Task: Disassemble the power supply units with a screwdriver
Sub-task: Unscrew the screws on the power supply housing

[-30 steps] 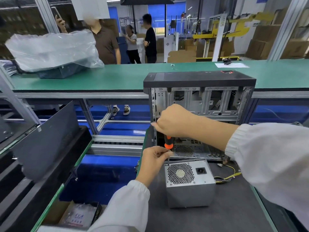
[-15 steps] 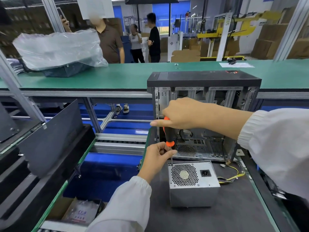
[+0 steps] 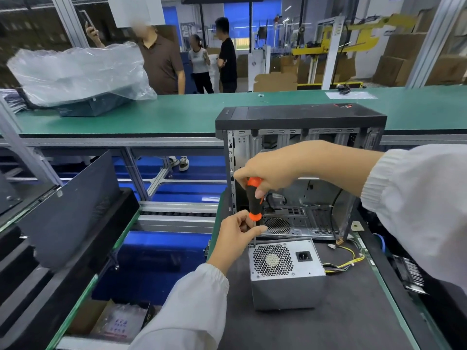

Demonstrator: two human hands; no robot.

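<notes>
A grey metal power supply unit (image 3: 286, 274) stands on the dark work mat, its round fan grille and black socket facing up. Yellow and black wires (image 3: 343, 263) trail from its right side. A screwdriver (image 3: 253, 198) with a black and orange handle stands upright, its tip at the unit's top left corner. My right hand (image 3: 273, 170) grips the top of the handle. My left hand (image 3: 238, 229) pinches the shaft just below the handle.
An open computer case (image 3: 300, 117) with a black top stands right behind the unit. A dark panel (image 3: 68, 208) leans at the left over a green-edged bin. A plastic-wrapped box (image 3: 83, 74) sits on the green conveyor belt (image 3: 192, 109); several people stand beyond it.
My right hand has risen along the handle, so more of the black and orange grip shows. My left hand has stayed at the shaft. The view shifted slightly.
</notes>
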